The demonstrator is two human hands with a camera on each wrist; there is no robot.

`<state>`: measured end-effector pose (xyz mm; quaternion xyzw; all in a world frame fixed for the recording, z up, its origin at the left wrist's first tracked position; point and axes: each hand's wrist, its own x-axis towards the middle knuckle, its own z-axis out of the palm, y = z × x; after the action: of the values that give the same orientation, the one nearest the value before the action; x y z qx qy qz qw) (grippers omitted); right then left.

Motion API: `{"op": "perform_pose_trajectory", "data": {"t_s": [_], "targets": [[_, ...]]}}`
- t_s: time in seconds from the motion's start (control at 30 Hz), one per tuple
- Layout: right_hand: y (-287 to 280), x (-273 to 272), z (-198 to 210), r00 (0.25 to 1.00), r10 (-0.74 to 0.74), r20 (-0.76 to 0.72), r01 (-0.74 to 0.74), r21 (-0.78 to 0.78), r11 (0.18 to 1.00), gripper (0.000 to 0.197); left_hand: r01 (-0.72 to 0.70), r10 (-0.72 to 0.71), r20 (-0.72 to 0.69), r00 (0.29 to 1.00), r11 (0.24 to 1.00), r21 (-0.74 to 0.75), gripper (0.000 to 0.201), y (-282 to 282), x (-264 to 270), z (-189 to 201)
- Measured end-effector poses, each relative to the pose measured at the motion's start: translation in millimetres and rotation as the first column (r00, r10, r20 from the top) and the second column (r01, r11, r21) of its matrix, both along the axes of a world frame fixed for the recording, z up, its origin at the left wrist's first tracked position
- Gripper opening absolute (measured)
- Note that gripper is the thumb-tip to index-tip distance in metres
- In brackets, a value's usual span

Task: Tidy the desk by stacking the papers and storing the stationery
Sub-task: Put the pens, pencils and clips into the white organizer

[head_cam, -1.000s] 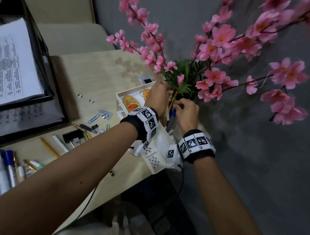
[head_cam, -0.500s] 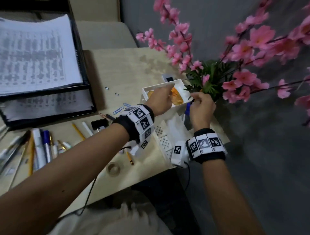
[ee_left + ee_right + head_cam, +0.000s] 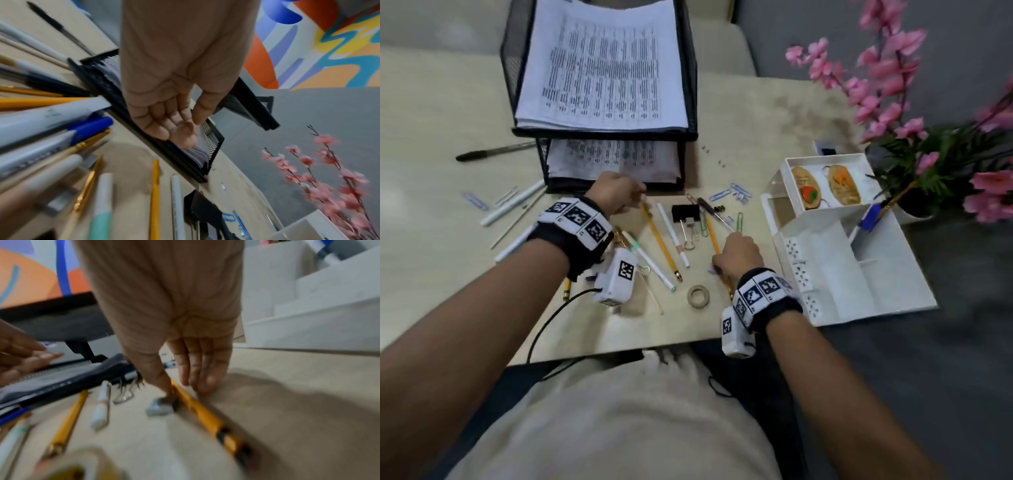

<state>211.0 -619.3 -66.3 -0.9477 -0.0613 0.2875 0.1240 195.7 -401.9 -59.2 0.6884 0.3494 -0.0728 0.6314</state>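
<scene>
CHANGE: both hands are withdrawn from the white organizer (image 3: 859, 281) at 3 o'clock | left hand (image 3: 616, 195) loosely open over a pencil (image 3: 659, 240) | right hand (image 3: 738, 255) pinching another pencil (image 3: 197, 405) on the surface (image 3: 756, 113) | papers (image 3: 602, 65) stacked at 12 o'clock | next pencils are being gathered.

We find no text we can actually read. The papers (image 3: 602, 65) in the black mesh tray (image 3: 690, 85) carry columns of print, too small and blurred to make out. The bands on both wrists show only black-and-white square code markers, not letters or numbers.
</scene>
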Motion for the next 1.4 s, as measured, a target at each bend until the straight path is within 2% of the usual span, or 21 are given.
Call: {"op": "perform_pose_trajectory", "data": {"t_s": [0.07, 0.17, 0.27, 0.37, 0.43, 0.53, 0.57, 0.63, 0.67, 0.73, 0.83, 0.9, 1.0, 1.07, 1.13, 1.2, 1.23, 1.33, 1.4], "targets": [[1.7, -5.4, -1.0, 0.998, -0.041, 0.051, 0.041, -0.003, 0.999, 0.022, -0.036, 0.034, -0.028, 0.999, 0.997, -0.071, 0.023, 3.9, -7.6, -0.5], [2.3, -10.0, 1.8, 0.987, -0.102, 0.125, 0.096, 0.049, 0.994, 0.014, -0.021, 0.014, -0.047, 0.999, 0.989, -0.146, 0.021, -1.1, -18.1, 3.4], [10.6, -14.3, 12.7, 0.966, -0.176, 0.192, 0.119, 0.277, 0.953, 0.013, 0.086, -0.102, -0.047, 0.994, 0.961, -0.263, 0.018, -13.0, -26.5, 5.1], [35.2, -23.1, 28.3, 0.991, -0.092, 0.099, 0.026, 0.529, 0.848, 0.005, 0.214, -0.233, -0.014, 0.972, 0.913, -0.347, 0.025, -26.7, -32.8, 7.5], [50.3, -26.2, 29.4, 1.000, -0.023, 0.003, 0.017, 0.598, 0.801, 0.008, 0.221, -0.227, 0.020, 0.974, 0.920, -0.323, 0.029, -28.0, -34.1, 8.0], [63.2, -22.1, 11.4, 0.995, -0.101, -0.007, 0.089, 0.538, 0.838, 0.025, 0.008, 0.010, 0.052, 0.999, 0.948, -0.318, 0.040, -13.1, -36.9, 7.3], [65.6, -21.5, 5.6, 0.990, -0.138, 0.024, 0.112, 0.460, 0.881, 0.023, -0.084, 0.104, 0.042, 0.994, 0.938, -0.337, 0.042, -5.3, -38.6, 6.4], [68.1, -25.2, 0.6, 0.988, -0.106, 0.110, 0.081, 0.209, 0.975, 0.012, -0.220, 0.248, 0.028, 0.968, 0.900, -0.375, 0.041, 8.6, -43.9, 5.0], [68.2, -27.5, -3.5, 0.989, -0.052, 0.142, 0.037, 0.107, 0.994, 0.016, -0.253, 0.280, 0.023, 0.960, 0.896, -0.365, 0.039, 13.9, -46.9, 3.9], [66.3, -33.4, -5.7, 0.988, 0.020, 0.151, -0.025, 0.028, 0.999, 0.020, -0.249, 0.256, -0.013, 0.967, 0.924, -0.289, 0.031, 20.6, -52.8, 2.4], [60.8, -35.7, -10.2, 0.988, 0.009, 0.153, -0.017, 0.049, 0.999, 0.014, -0.170, 0.160, -0.059, 0.985, 0.947, -0.272, 0.024, 16.6, -55.6, 1.7], [56.2, -35.3, -11.2, 0.988, -0.075, 0.134, 0.050, 0.182, 0.982, 0.014, -0.134, 0.116, -0.072, 0.991, 0.926, -0.352, 0.022, 5.2, -52.8, 5.5], [50.4, -34.4, -3.8, 0.986, -0.165, 0.032, 0.130, 0.477, 0.869, 0.020, -0.056, 0.030, -0.066, 0.997, 0.889, -0.455, 0.026, -14.3, -47.9, 13.4], [48.5, -36.4, 5.1, 0.990, -0.104, -0.093, 0.140, 0.604, 0.785, 0.010, -0.002, -0.016, -0.032, 0.999, 0.874, -0.486, 0.026, -24.4, -43.9, 17.1], [45.4, -36.7, 14.4, 0.984, -0.049, -0.174, 0.155, 0.672, 0.724, 0.007, -0.021, 0.024, -0.002, 1.000, 0.842, -0.539, 0.019, -31.4, -40.3, 19.4], [37.7, -27.1, 13.0, 0.990, -0.061, -0.125, 0.129, 0.655, 0.745, 0.012, -0.080, 0.114, 0.029, 0.993, 0.839, -0.538, 0.018, -34.4, -36.9, 18.8], [33.0, -19.6, 10.4, 0.993, -0.105, -0.049, 0.113, 0.616, 0.780, 0.013, -0.112, 0.160, 0.045, 0.986, 0.842, -0.527, 0.019, -34.4, -35.4, 17.7], [13.7, 6.5, -5.4, 0.937, -0.272, 0.217, 0.176, 0.379, 0.908, 0.020, -0.138, 0.196, 0.098, 0.976, 0.896, -0.422, 0.026, -28.0, -35.1, 12.4], [2.1, 16.5, -14.8, 0.924, -0.248, 0.292, 0.190, 0.212, 0.959, 0.024, -0.142, 0.188, 0.107, 0.976, 0.930, -0.339, 0.028, -19.5, -38.1, 5.4]]}}
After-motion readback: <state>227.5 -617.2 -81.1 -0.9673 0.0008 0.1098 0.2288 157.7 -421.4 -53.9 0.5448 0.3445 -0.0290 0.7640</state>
